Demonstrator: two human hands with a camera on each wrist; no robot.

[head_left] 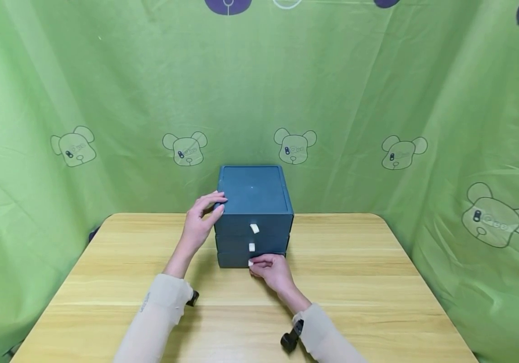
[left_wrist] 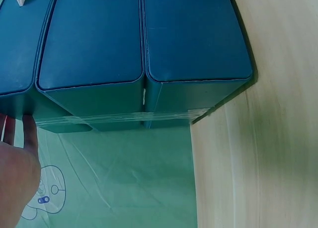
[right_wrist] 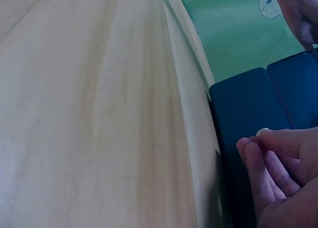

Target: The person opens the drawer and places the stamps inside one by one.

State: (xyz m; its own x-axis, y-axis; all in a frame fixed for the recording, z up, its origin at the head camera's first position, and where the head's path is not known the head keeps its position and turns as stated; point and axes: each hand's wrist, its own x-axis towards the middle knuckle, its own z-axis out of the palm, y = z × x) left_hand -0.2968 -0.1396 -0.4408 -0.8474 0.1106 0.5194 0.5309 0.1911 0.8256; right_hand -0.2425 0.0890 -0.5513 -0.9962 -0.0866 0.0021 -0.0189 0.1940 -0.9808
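Note:
A dark blue three-drawer box (head_left: 254, 189) stands on the table, its front facing me. Each drawer has a small white knob; the top knob (head_left: 254, 228) sits tilted, and the middle knob (head_left: 252, 247) is below it. My left hand (head_left: 199, 219) rests on the box's upper left edge, fingers on the top and side. Low at the front, my right hand (head_left: 272, 271) pinches the bottom drawer's knob (right_wrist: 263, 131) between thumb and fingers. All three drawers look closed, their fronts roughly flush in the left wrist view.
The box stands near the back edge of a light wooden table (head_left: 359, 282). Behind it and on both sides hangs a green curtain (head_left: 241, 101) printed with bear heads. Clear tape (left_wrist: 114, 117) runs along the box's left side.

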